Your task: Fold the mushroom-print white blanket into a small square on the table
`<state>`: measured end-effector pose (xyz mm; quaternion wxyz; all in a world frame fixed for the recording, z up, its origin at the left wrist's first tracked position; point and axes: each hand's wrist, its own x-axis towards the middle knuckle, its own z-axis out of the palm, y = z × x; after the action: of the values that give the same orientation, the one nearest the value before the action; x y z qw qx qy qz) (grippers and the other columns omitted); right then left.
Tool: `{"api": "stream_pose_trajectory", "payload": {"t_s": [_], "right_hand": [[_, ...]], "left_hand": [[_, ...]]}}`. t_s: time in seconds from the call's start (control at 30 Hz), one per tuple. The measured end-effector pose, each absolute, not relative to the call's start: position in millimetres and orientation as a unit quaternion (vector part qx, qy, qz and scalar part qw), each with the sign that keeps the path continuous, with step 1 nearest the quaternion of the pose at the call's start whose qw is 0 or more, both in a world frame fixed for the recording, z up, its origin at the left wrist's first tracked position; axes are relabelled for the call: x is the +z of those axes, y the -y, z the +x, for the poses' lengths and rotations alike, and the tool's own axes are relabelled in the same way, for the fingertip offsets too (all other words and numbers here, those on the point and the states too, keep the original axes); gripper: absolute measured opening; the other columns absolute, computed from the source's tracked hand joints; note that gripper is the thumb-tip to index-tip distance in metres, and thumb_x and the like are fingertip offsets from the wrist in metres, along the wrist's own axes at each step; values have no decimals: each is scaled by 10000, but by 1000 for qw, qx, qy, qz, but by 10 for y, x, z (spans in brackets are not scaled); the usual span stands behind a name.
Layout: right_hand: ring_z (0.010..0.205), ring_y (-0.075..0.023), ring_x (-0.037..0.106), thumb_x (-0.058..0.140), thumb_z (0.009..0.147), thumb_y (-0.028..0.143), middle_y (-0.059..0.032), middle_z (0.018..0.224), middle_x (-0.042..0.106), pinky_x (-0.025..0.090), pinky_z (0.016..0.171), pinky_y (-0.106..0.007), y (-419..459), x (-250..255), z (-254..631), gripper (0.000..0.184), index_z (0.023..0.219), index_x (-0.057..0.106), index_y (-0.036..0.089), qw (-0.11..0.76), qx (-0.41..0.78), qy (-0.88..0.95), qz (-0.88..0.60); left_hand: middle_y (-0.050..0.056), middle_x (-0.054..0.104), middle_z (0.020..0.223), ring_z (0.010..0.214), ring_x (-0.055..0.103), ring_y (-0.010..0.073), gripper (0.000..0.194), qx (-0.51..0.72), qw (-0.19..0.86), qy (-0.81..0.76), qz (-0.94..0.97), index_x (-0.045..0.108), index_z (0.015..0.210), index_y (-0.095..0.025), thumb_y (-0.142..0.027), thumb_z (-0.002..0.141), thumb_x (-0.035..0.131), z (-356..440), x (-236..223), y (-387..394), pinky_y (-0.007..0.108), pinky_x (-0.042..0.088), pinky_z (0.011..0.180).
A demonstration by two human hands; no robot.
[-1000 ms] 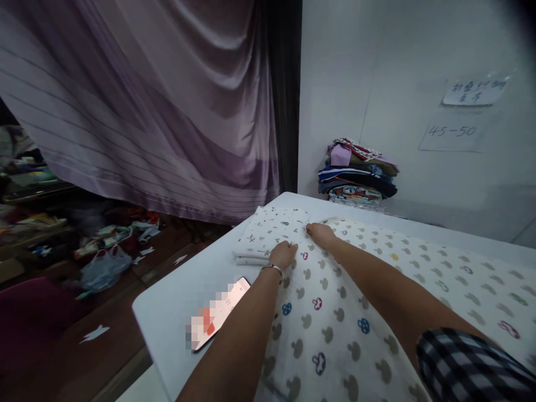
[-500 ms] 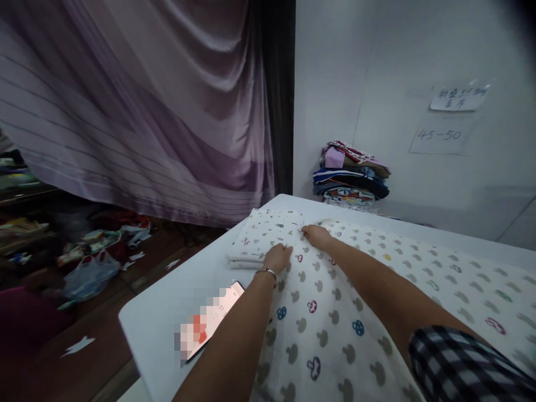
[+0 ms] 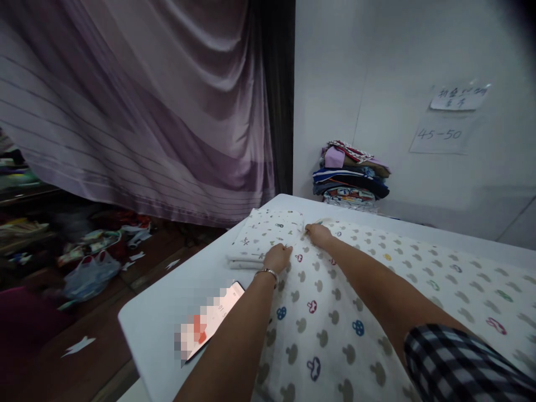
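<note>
A white cloth (image 3: 322,318) printed with grey, red and blue mushrooms spreads over the table and hangs toward me. My left hand (image 3: 277,258), with a bracelet at the wrist, pinches its far left edge. A little farther right, my right hand (image 3: 319,234) grips the same edge between thumb and fingers. Just beyond my left hand lies a folded white cloth (image 3: 268,230) with small printed figures, its layers showing at the near side. A phone (image 3: 218,312) with a lit, partly blurred screen rests beside my left forearm.
The white table (image 3: 154,301) ends at a rounded left corner. Folded clothes (image 3: 350,173) are piled against the wall at the back. Paper notes (image 3: 444,134) hang on the wall. A purple curtain (image 3: 188,111) drapes at left, above a floor with a plastic bag (image 3: 92,273) and scraps.
My right hand has shifted very slightly to the right along the cloth's edge. The left hand keeps its place and grip.
</note>
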<state>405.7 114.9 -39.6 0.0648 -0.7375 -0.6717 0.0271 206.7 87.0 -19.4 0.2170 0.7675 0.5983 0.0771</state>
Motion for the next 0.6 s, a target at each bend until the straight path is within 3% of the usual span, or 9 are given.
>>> {"api": "stream_pose_trajectory", "payload": {"t_s": [0.17,0.4,0.47,0.6], "right_hand": [[999,-234,599,394,919,200,-128,1128,632,448,796,-322,-1139,-394,4045,341,1226,539,193,88,30,662,-744],[1152,-244,504,404,903,223,-139,1308,517,415,904,-332,-888,-444,4029,553,1439,282,168,138,23,660,-738],[1201,-237,461,410,910,254,-141,1356,473,385,956,-328,-720,-487,4042,546,1433,298,146,146,23,666,-731],[1223,-214,442,437,908,265,-103,1344,500,341,1007,-304,-356,-501,4122,420,1311,489,158,134,30,691,-710]], "left_hand": [[107,685,1002,975,622,226,341,83,216,-601,765,626,883,-185,-440,883,399,2075,-211,-882,276,430,747],[105,685,1012,976,623,225,341,83,216,-606,761,632,894,-190,-441,877,402,2079,-220,-887,277,436,756],[105,683,1020,984,622,222,335,85,216,-604,762,634,901,-191,-434,877,404,2078,-217,-883,277,436,764],[109,681,1038,995,621,223,328,89,221,-599,764,634,911,-185,-419,879,407,2073,-195,-872,281,435,772]]}}
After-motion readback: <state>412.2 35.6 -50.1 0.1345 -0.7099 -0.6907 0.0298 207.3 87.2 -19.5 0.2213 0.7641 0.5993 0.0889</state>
